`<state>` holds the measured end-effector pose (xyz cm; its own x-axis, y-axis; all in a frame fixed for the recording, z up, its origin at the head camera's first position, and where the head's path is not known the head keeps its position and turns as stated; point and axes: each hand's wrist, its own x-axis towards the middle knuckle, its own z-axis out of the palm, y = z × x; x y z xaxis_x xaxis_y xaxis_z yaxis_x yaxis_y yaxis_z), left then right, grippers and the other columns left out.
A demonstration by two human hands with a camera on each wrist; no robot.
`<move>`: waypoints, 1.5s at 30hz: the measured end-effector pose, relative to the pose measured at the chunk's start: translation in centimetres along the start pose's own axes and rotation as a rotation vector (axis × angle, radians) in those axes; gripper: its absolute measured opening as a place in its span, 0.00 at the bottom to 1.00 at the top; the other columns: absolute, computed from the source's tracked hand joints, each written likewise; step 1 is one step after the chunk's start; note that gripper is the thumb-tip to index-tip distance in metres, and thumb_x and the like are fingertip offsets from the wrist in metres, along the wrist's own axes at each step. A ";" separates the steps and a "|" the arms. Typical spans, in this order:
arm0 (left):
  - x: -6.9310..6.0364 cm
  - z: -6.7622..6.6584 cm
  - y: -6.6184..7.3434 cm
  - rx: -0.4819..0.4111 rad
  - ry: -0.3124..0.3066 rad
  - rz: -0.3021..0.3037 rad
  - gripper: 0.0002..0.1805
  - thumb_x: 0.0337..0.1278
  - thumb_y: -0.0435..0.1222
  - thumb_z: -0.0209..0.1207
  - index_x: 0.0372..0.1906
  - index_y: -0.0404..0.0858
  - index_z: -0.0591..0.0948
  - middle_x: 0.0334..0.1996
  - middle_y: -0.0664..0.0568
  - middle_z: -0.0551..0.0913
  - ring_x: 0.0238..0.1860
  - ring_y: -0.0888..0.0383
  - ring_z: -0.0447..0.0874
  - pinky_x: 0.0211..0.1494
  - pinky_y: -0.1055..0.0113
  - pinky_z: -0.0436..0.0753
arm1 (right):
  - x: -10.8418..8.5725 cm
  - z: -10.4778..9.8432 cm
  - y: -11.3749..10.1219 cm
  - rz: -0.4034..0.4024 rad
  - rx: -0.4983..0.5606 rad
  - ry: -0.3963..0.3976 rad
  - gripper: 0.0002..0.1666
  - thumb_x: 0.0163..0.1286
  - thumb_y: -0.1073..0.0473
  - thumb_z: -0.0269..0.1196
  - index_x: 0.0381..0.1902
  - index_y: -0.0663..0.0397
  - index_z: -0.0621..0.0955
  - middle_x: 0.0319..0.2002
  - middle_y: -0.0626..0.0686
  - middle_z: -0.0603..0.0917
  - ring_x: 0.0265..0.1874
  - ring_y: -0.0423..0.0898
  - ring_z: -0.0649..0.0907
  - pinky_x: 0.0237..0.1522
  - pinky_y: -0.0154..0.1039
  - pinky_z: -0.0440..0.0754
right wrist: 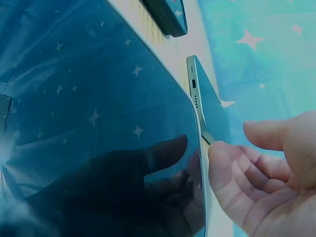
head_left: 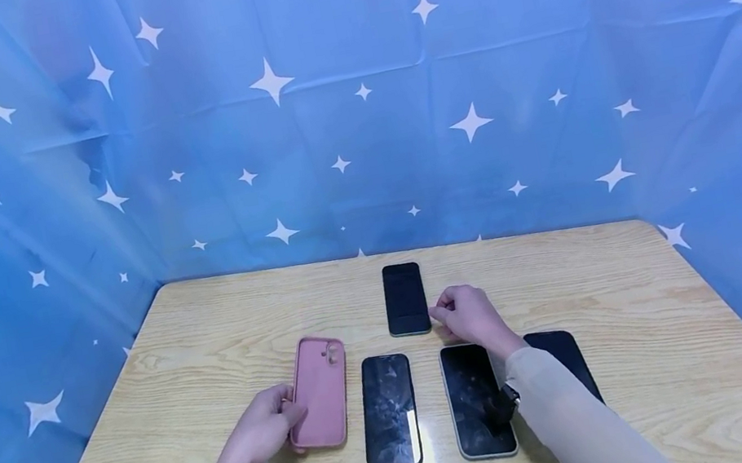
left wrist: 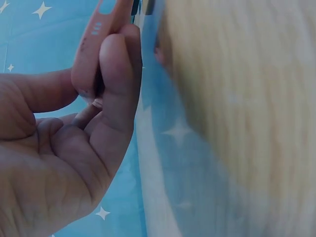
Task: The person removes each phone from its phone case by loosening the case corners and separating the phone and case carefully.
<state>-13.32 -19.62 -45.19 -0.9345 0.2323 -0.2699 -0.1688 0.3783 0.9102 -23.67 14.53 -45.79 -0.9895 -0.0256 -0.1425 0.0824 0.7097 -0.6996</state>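
My left hand [head_left: 263, 424] pinches a pink phone case [head_left: 322, 397] by its left edge, with the thumb over the front. In the left wrist view the case's narrow side [left wrist: 89, 61] sits between thumb and fingers, slightly raised. At the back of the table lies a dark-screened smartphone [head_left: 405, 300]. My right hand [head_left: 471, 317] is at that phone's lower right side. From the right wrist, an index fingertip [right wrist: 217, 153] is at the phone's corner, seemingly touching it, while the thumb stands apart. The phone's charging-port edge [right wrist: 194, 84] faces the camera.
In the front row lie a black phone [head_left: 388, 413], a light-rimmed phone [head_left: 472, 404] below my right forearm, and another dark phone [head_left: 562, 355] partly covered by the sleeve. A blue star-patterned curtain [head_left: 334, 105] stands behind the wooden table [head_left: 209, 326].
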 end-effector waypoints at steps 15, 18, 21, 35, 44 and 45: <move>-0.4 0.1 -0.9 0.012 -0.033 -0.034 0.06 0.71 0.27 0.52 0.40 0.24 0.76 0.29 0.44 0.81 0.24 0.53 0.82 0.27 0.60 0.86 | -0.3 -0.1 -0.2 -0.032 0.089 0.038 0.10 0.77 0.58 0.63 0.43 0.61 0.84 0.30 0.55 0.84 0.26 0.47 0.85 0.29 0.38 0.85; -0.6 0.2 -0.7 0.032 -0.025 -0.038 0.05 0.69 0.26 0.53 0.36 0.26 0.75 0.29 0.43 0.80 0.24 0.52 0.82 0.27 0.58 0.87 | -0.3 -0.1 -0.2 -0.042 0.091 0.041 0.09 0.77 0.58 0.62 0.42 0.60 0.84 0.30 0.55 0.84 0.26 0.47 0.85 0.28 0.38 0.84; -0.9 0.2 -0.6 0.049 -0.025 -0.041 0.04 0.67 0.25 0.53 0.34 0.27 0.73 0.29 0.42 0.80 0.25 0.52 0.83 0.27 0.56 0.88 | -0.3 0.0 -0.3 -0.045 0.099 0.040 0.09 0.77 0.59 0.62 0.42 0.61 0.84 0.29 0.56 0.85 0.26 0.47 0.85 0.27 0.37 0.84; -1.4 0.3 -0.6 0.093 -0.043 -0.070 0.03 0.65 0.24 0.55 0.35 0.27 0.74 0.27 0.42 0.79 0.24 0.52 0.83 0.28 0.55 0.89 | -0.3 0.0 -0.2 -0.040 0.109 0.029 0.10 0.77 0.58 0.62 0.43 0.61 0.84 0.29 0.54 0.84 0.26 0.47 0.85 0.27 0.37 0.83; -1.3 0.8 0.5 0.396 0.091 -0.113 0.11 0.65 0.31 0.63 0.27 0.36 0.75 0.22 0.49 0.75 0.22 0.55 0.75 0.25 0.63 0.77 | -0.3 -0.1 -0.2 -0.055 0.093 0.027 0.09 0.77 0.58 0.62 0.42 0.60 0.84 0.28 0.54 0.85 0.25 0.46 0.84 0.27 0.37 0.83; -1.3 0.8 0.6 0.438 0.102 -0.125 0.12 0.65 0.32 0.63 0.26 0.38 0.74 0.22 0.50 0.75 0.22 0.55 0.75 0.25 0.64 0.75 | -0.3 -0.1 -0.1 -0.055 0.091 0.028 0.09 0.77 0.58 0.62 0.42 0.60 0.84 0.28 0.54 0.84 0.25 0.46 0.84 0.27 0.37 0.83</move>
<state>-11.95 -18.95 -44.51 -0.9452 0.0801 -0.3165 -0.1539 0.7457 0.6482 -23.40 14.53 -45.54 -0.9956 -0.0424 -0.0833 0.0368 0.6410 -0.7666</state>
